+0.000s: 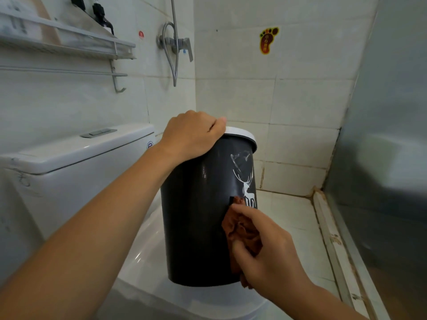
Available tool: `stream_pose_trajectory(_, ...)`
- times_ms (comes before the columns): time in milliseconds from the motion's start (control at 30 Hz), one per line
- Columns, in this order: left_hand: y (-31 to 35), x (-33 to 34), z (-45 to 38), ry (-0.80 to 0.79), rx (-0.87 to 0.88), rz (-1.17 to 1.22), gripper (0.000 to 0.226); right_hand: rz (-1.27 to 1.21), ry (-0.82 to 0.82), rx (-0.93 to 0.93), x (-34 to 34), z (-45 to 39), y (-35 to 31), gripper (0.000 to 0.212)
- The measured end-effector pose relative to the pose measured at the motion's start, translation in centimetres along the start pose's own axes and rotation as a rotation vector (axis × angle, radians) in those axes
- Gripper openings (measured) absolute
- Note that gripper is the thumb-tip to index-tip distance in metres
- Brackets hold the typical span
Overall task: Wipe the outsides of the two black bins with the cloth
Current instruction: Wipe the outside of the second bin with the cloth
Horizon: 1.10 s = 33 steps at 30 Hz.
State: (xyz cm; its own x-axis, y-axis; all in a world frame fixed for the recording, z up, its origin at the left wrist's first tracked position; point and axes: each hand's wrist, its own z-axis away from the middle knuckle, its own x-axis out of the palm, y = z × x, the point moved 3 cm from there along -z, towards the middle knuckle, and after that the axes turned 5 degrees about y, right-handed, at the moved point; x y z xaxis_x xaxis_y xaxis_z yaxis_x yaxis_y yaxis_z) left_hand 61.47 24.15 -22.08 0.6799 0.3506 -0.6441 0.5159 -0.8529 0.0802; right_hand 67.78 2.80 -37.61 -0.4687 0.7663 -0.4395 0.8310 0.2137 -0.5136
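While I wipe:
left hand (193,135): curled over black bin (198,215) rim
right hand (265,248): pinching brown cloth (240,229) against bin side
below: closed toilet lid (147,262)
left: cistern (69,167)

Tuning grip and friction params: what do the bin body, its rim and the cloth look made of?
Black bin: likely smooth plastic with a semi-gloss finish; small highlights show on its wall, and a white deer print.
White rim: probably matte plastic, with an even, dull surface.
Brown cloth: soft woven fabric, crumpled into folds under the right hand.
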Motion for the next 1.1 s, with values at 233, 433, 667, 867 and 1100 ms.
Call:
stream_pose_trajectory(233, -0.5, -0.6, 0.1, -0.078, -0.048, 0.112, 0.055, 0.148, 0.026, -0.209, -0.1, -2.9, -2.0, 0.047)
stream_pose_trajectory(433, -1.0, -1.6, -0.1, -0.282, -0.097, 0.317, 0.056, 0.349, -0.002, -0.281, 1.3, -2.5, -2.0, 0.05)
stream_pose_trajectory(667, -1.0, -2.5, 0.5, -0.299, -0.066, 0.286, 0.05, 0.347, -0.045, -0.342, 2.2, -6.4, -4.0, 0.054)
stream_pose_trajectory(867, -0.6, -2.8, 0.8, -0.264, -0.047, 0.317, 0.051, 0.37, 0.013, -0.352, 2.3, -11.5, -4.7, 0.041)
stream_pose_trajectory(1100, -1.9, -2.1, 1.6, -0.083, -0.039, 0.232, 0.05, -0.059, 0.129, 0.117, -0.1, -11.8, 2.0, 0.039)
